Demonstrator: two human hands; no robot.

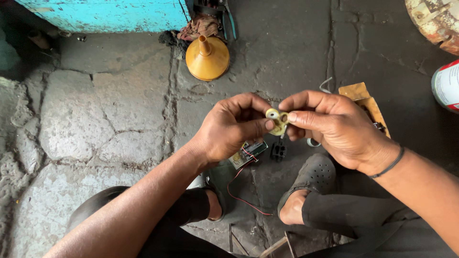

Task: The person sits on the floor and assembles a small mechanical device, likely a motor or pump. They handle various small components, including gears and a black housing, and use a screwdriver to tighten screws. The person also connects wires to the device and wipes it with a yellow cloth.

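Both hands meet at the centre of the head view, above a cracked stone floor. My left hand (229, 126) and my right hand (334, 126) pinch one small pale-yellow part with round holes (277, 118) between thumbs and forefingers. A dark band circles my right wrist. Below the hands on the floor lie a small green circuit board (249, 153) with thin red wires (239, 191) and a small black plastic connector (278, 152).
An upturned orange funnel (207, 58) stands on the floor further away, beside a brown rag. A chipped turquoise cabinet (105, 14) lines the top left. A yellow-brown card (366, 100) lies right of my hands, a red-and-white can (447, 86) at the right edge. My sandalled feet rest below.
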